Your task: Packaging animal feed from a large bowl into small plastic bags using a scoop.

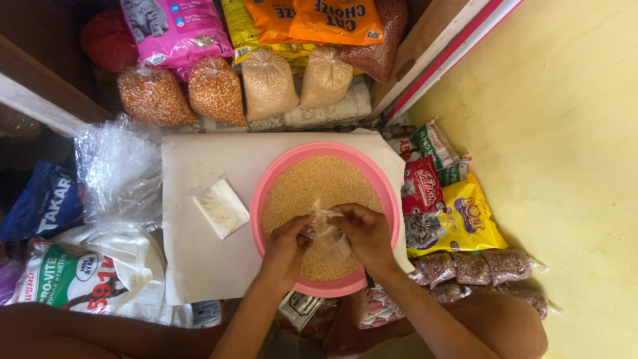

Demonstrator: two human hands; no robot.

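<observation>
Clear plastic bag, crumpled and hard to read, pinched by fingers of both hands.

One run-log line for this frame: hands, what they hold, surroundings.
left hand: holds clear bag | right hand: holds same bag | below: pink basin of yellow grain | basin on white board
</observation>
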